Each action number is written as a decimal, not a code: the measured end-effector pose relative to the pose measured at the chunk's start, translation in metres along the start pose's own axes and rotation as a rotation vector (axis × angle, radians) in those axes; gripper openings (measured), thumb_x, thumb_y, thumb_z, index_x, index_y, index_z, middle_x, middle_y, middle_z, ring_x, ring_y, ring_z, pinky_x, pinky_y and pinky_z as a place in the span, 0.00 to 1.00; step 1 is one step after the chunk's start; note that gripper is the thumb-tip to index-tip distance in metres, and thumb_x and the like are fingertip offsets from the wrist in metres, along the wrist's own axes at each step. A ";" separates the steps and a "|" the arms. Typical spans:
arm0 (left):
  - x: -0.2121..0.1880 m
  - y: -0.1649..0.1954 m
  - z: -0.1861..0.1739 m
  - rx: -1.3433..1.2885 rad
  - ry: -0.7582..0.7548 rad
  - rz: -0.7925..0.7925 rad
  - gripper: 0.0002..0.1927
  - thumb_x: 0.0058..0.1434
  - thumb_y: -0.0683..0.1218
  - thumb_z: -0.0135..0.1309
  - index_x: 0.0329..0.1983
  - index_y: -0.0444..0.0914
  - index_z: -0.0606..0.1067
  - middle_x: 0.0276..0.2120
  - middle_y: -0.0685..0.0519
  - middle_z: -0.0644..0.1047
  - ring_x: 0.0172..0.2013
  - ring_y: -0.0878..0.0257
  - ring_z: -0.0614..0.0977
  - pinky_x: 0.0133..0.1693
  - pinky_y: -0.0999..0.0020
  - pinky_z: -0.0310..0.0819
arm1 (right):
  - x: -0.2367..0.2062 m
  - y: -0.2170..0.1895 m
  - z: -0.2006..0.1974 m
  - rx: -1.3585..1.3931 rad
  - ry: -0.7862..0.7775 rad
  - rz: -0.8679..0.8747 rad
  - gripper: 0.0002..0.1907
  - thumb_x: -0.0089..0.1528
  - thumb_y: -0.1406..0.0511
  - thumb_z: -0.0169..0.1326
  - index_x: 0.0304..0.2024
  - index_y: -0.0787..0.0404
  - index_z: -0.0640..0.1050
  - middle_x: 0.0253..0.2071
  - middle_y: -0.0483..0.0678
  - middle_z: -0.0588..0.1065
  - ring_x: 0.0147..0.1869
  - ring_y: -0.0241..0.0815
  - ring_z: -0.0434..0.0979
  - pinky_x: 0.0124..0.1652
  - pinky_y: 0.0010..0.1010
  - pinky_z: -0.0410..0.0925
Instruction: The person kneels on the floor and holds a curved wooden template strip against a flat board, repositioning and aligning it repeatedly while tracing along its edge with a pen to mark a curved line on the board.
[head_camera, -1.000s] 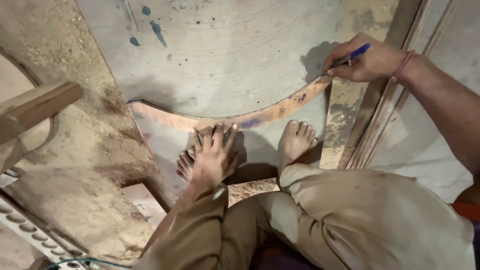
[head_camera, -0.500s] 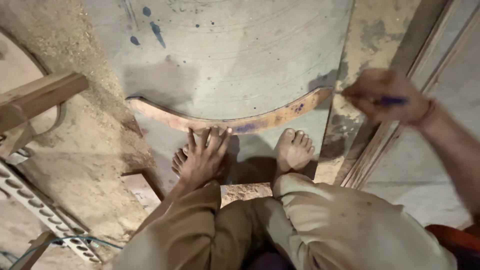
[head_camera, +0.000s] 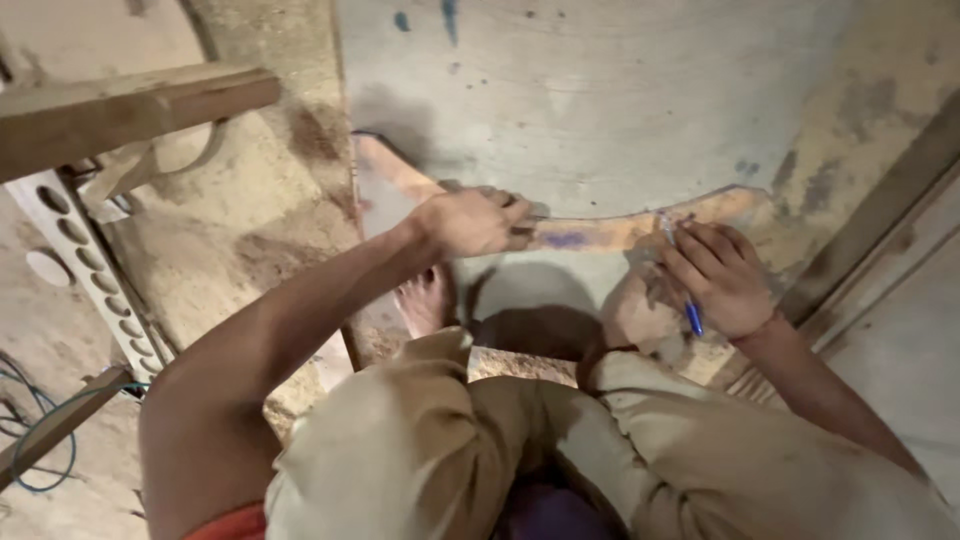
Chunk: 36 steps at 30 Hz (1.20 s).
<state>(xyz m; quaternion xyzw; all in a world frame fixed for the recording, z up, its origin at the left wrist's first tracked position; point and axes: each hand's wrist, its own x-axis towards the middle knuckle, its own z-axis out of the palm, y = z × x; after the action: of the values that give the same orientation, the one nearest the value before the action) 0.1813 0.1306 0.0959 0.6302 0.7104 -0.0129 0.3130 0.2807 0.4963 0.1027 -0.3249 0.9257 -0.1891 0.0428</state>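
A curved wooden strip (head_camera: 590, 232), orange-brown with a purple mark, lies on a large pale board (head_camera: 620, 90). My left hand (head_camera: 480, 220) presses down on the strip left of its middle, fingers closed over it. Over the strip's right part my right hand (head_camera: 715, 275) holds a blue pen (head_camera: 682, 280) with its tip at the strip's edge. Both my bare feet (head_camera: 430, 300) rest on the board just below the strip, knees in tan trousers in front.
A wooden beam (head_camera: 120, 115) crosses the upper left above a sawdust-covered floor. A perforated pale rail (head_camera: 95, 270) and a blue cable (head_camera: 40, 420) lie at the left. Long wooden battens (head_camera: 870, 230) run diagonally at the right.
My left hand has lifted off my foot and come up onto the strip. My right hand with the pen has come in from the strip's right end toward its middle. The view has moved closer.
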 end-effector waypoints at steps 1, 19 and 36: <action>-0.002 -0.005 -0.006 -0.061 -0.004 0.012 0.31 0.59 0.39 0.52 0.67 0.49 0.67 0.66 0.44 0.63 0.46 0.52 0.80 0.41 0.63 0.83 | 0.000 -0.002 0.000 -0.010 0.013 0.008 0.15 0.63 0.62 0.62 0.51 0.59 0.81 0.55 0.53 0.78 0.63 0.51 0.76 0.62 0.43 0.66; 0.047 -0.028 0.029 -0.127 0.176 -0.079 0.35 0.69 0.69 0.45 0.64 0.39 0.70 0.56 0.54 0.75 0.55 0.55 0.77 0.48 0.55 0.77 | 0.163 -0.182 0.123 0.052 -0.042 -0.482 0.27 0.59 0.62 0.53 0.61 0.63 0.73 0.56 0.56 0.77 0.56 0.52 0.79 0.54 0.44 0.72; 0.038 -0.022 0.004 -0.226 -0.006 -0.203 0.26 0.63 0.58 0.55 0.62 0.45 0.72 0.57 0.53 0.74 0.54 0.57 0.79 0.48 0.58 0.77 | 0.348 -0.257 0.153 -0.109 -0.033 -0.236 0.26 0.59 0.66 0.54 0.56 0.78 0.72 0.44 0.63 0.77 0.42 0.52 0.79 0.41 0.37 0.75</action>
<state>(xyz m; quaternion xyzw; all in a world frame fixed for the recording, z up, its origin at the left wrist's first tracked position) 0.1623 0.1581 0.0669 0.5157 0.7665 0.0336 0.3812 0.1887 0.0477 0.0737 -0.4367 0.8890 -0.1369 0.0177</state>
